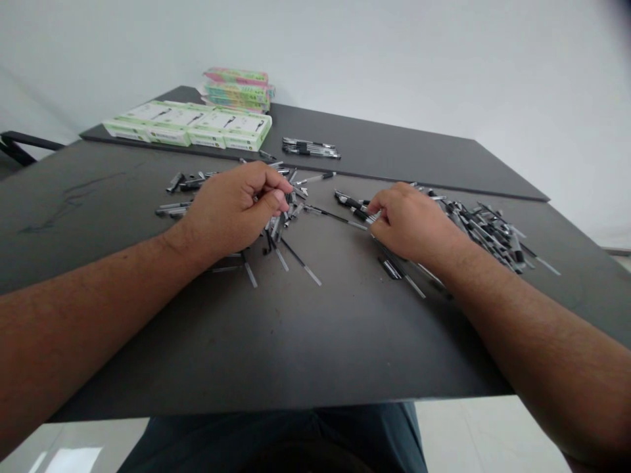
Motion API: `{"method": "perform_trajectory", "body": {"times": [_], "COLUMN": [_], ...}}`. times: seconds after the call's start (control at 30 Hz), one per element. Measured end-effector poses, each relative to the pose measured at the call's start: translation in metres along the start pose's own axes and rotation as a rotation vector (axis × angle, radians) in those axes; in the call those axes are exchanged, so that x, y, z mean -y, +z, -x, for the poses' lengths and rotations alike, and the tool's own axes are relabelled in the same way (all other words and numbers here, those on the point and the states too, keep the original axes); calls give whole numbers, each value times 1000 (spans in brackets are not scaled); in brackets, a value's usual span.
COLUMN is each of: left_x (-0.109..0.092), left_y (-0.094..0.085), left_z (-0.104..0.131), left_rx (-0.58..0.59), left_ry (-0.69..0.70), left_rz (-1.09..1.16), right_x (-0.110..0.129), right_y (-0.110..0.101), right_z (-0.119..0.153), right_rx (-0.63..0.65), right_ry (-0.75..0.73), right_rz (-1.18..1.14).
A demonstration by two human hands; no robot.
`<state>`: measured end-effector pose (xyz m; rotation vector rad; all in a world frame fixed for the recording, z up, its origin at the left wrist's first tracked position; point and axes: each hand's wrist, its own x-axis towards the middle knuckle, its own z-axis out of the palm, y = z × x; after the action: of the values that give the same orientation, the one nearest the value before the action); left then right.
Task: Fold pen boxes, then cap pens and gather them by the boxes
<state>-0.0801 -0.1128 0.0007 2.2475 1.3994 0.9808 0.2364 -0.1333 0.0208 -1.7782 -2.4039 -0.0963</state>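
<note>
My left hand [241, 203] is over a loose pile of pen parts, its thumb and fingers pinched together; what they hold, if anything, is hidden. Clear refills [300, 263] and short caps [175, 182] fan out around it. On the right, my right hand [414, 220] curls its fingers round a clear pen [362, 213] with a black grip, low over the table. A black cap [390, 268] and a refill [413, 286] lie below that hand. Beyond its wrist is a heap of clear pen barrels with black grips [486, 233].
Several white and green boxes [236, 129] stand in a row at the back left, with colourful packets [236, 89] stacked behind. A small bundle of pens [310, 148] lies on the raised back panel of the dark table [315, 348]. A wall rises behind.
</note>
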Motion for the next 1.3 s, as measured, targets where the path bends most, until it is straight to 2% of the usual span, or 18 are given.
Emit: {"method": "perform_trajectory", "body": {"times": [0.13, 0.27, 0.4, 0.5, 0.6, 0.97, 1.17, 1.3], "left_x": [-1, -1, -2, -3, -5, -4, -3, -1], "left_y": [-1, -1, 0, 0, 1, 2, 3, -1], "left_z": [0, 0, 0, 0, 0, 1, 1, -1], "left_rx": [10, 16, 17, 9, 14, 0, -5, 13], "left_ry": [3, -9, 0, 16, 1, -29, -35, -25], "left_rz": [-20, -42, -45, -43, -43, 4, -8, -19], "right_x": [1, 12, 38, 58, 69, 57, 51, 47], "right_y": [-2, -3, -2, 2, 6, -3, -4, -13], "right_z": [0, 8, 27, 37, 39, 31, 30, 30], "right_rx": [-42, -48, 35, 119, 206, 231, 262, 261], "right_ry": [-49, -171, -331, -353, -353, -271, -305, -264], "right_rz": [-88, -177, -319, -356, -292, 81, 116, 78]}}
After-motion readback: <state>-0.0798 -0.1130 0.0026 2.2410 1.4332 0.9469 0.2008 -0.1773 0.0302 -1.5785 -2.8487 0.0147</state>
